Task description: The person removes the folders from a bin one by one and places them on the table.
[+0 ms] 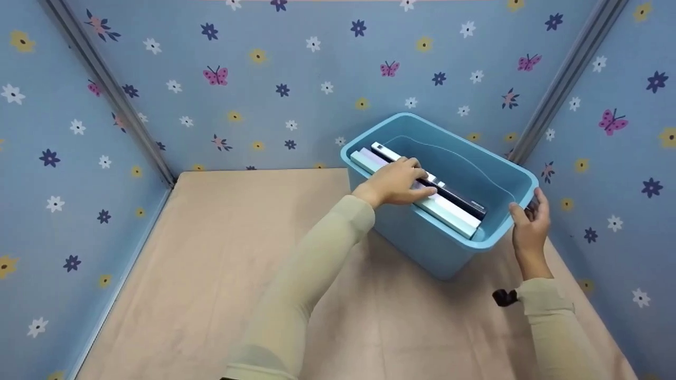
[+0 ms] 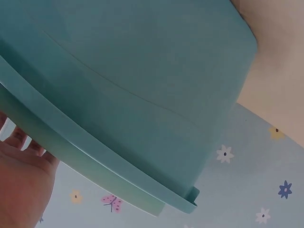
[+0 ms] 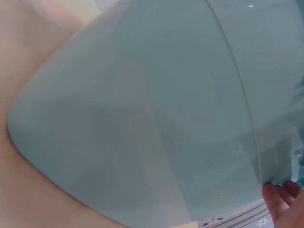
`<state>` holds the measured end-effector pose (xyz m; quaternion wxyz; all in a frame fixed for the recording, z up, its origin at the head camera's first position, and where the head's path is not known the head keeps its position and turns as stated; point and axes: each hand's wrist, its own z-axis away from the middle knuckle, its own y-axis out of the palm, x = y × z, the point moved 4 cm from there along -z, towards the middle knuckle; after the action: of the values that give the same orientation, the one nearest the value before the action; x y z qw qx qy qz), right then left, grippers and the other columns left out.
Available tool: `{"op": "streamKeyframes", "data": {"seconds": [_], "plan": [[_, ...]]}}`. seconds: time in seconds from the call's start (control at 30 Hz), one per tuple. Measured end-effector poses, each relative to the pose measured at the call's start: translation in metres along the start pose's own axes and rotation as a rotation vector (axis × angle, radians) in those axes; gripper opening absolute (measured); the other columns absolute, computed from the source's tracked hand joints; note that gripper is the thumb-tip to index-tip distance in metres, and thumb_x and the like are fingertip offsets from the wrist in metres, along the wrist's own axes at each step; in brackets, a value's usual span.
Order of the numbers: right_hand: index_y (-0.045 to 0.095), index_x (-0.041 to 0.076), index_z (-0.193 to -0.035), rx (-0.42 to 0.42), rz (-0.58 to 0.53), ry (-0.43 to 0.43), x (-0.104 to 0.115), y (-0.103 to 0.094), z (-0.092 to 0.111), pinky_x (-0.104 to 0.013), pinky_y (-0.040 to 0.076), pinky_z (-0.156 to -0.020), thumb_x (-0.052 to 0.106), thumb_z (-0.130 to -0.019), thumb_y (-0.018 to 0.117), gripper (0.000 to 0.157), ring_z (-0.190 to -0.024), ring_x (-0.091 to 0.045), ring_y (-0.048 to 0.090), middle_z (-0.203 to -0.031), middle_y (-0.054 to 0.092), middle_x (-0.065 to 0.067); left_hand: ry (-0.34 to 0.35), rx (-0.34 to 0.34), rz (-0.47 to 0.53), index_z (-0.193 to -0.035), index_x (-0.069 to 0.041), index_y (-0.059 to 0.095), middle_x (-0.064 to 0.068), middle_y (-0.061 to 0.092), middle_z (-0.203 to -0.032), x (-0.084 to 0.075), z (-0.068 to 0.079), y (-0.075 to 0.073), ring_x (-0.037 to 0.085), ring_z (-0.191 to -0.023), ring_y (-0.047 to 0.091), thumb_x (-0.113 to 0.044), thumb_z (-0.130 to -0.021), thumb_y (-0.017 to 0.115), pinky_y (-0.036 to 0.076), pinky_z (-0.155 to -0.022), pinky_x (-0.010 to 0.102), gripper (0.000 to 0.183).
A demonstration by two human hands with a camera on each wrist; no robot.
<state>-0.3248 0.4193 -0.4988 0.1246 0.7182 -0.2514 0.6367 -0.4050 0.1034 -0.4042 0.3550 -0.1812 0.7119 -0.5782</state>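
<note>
A light-blue plastic bin [image 1: 417, 237] stands at an angle on the right side of the covered table. Inside it, several long flat boxes stand on edge along the near wall: a mint-green one [image 1: 454, 220], a lavender one beside it and a black-and-white one [image 1: 465, 203]. My left hand [image 1: 393, 182] reaches over the near rim and grips the tops of these boxes, its fingertips partly hidden among them. In the left wrist view the mint box shows just past the bin's rim [image 2: 118, 168]. My right hand [image 1: 531, 227] holds the bin's right end, thumb over the rim, fingers outside.
A beige cloth covers the table [image 1: 253, 253]. Blue flowered panels [image 1: 296, 79] enclose it at the back and both sides, with grey metal posts [image 1: 560, 79] at the corners. The bin's far right corner is close to the back right post.
</note>
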Motion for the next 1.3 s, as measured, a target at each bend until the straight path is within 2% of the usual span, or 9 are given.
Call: {"op": "streamKeyframes", "data": {"seconds": [0.27,0.5,0.83,1.1,1.3], "plan": [[0.023,0.020,-0.175,-0.003,0.009,-0.007,0.001,0.001,0.001,-0.050,0.035,-0.131,0.026,-0.108,0.054,0.074,-0.160,-0.036,0.040,-0.176,0.036,-0.014,-0.024,0.000,0.023,-0.147,-0.018,0.069,0.003,0.062,-0.148,-0.001,-0.013,-0.004,0.020,-0.133,0.055,-0.061,-0.108,0.055,0.047,-0.119,0.037,0.060],[0.023,0.020,-0.175,-0.004,0.012,-0.005,0.002,0.001,0.001,-0.051,0.034,-0.131,0.026,-0.107,0.053,0.074,-0.160,-0.036,0.040,-0.176,0.035,-0.014,-0.046,-0.024,0.031,-0.144,-0.017,0.072,0.003,0.064,-0.142,-0.003,-0.023,-0.008,0.020,-0.129,0.056,-0.045,-0.109,0.063,0.048,-0.116,0.037,0.045],[0.024,0.018,-0.174,0.003,-0.012,-0.037,-0.002,0.003,0.001,-0.051,0.034,-0.132,0.027,-0.106,0.055,0.075,-0.159,-0.037,0.041,-0.174,0.039,-0.015,-0.128,-0.093,0.130,-0.136,-0.014,0.076,0.004,0.067,-0.137,0.001,-0.035,-0.008,0.022,-0.136,0.056,-0.022,-0.104,0.073,0.049,-0.117,0.034,0.034],[0.023,0.018,-0.174,0.011,-0.013,-0.028,-0.003,0.002,0.000,-0.052,0.033,-0.132,0.024,-0.107,0.054,0.075,-0.159,-0.037,0.040,-0.175,0.037,-0.014,-0.158,-0.060,0.208,-0.143,-0.015,0.072,0.002,0.066,-0.149,0.005,-0.036,-0.007,0.020,-0.148,0.054,-0.022,-0.103,0.077,0.043,-0.126,0.035,0.040],[0.023,0.019,-0.174,0.014,-0.019,-0.020,-0.001,0.001,0.000,-0.052,0.033,-0.132,0.023,-0.107,0.053,0.074,-0.158,-0.036,0.040,-0.175,0.037,-0.014,-0.172,-0.040,0.268,-0.143,-0.015,0.072,0.002,0.066,-0.152,0.007,-0.039,-0.005,0.020,-0.150,0.054,-0.019,-0.102,0.078,0.043,-0.126,0.036,0.041]]}}
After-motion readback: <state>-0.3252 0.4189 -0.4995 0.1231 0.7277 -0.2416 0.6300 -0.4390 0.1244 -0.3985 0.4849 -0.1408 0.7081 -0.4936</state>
